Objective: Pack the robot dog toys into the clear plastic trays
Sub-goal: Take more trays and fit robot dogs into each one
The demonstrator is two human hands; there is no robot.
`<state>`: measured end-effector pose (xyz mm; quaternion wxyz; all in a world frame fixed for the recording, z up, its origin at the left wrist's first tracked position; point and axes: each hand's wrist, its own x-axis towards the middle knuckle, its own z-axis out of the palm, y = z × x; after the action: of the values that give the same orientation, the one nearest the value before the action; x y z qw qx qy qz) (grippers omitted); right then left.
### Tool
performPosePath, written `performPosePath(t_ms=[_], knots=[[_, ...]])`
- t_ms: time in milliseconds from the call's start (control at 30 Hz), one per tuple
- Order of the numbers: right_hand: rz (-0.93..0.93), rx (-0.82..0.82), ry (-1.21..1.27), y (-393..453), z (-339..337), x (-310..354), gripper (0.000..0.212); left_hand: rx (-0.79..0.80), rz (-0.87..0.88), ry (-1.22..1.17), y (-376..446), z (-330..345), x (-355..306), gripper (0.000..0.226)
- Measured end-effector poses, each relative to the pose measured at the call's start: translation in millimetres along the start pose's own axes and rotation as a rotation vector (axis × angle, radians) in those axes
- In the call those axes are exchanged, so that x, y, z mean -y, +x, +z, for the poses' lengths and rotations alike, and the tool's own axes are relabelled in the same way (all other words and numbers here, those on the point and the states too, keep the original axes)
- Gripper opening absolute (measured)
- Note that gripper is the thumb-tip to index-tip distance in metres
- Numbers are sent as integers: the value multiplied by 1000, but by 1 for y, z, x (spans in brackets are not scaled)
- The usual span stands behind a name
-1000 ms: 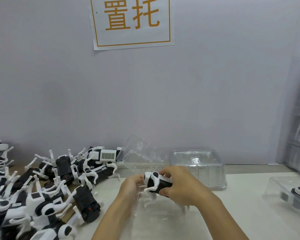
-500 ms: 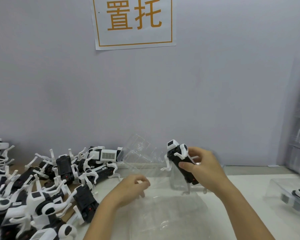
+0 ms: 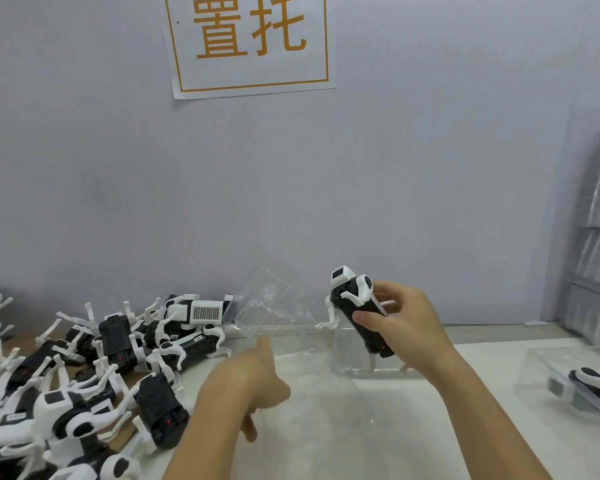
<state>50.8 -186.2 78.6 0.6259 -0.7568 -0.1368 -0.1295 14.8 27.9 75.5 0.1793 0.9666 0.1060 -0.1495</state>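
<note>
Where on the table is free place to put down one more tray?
Bare white table lies between the right hand and the packed tray at the right edge. The left side is crowded with a pile of robot dog toys. Clear trays cover the middle, under the left hand.

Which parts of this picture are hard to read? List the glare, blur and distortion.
Head view: light is flat and soft; the clear tray under the left hand nearly vanishes against the white table; the stacked trays at the right edge are smeared and bent by the wide lens; the toy in the right hand stays fairly sharp.
</note>
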Motion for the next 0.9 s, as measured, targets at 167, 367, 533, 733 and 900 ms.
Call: performPosePath(t_ms=[167,367,533,733,900], knots=[[5,11,-27,-1,-1,3,30,-214,-74,121,6,-5,10,61],[18,81,-130,-1,1,3,29,-275,196,-150,25,10,21,38],[-15,131,-235,-1,5,3,31,-75,97,-256,29,14,17,49],[-75,245,-354,-2,21,-1,32,93,120,-324,23,11,13,59],[-91,324,-526,-6,36,-17,30,119,123,-333,23,11,15,57]])
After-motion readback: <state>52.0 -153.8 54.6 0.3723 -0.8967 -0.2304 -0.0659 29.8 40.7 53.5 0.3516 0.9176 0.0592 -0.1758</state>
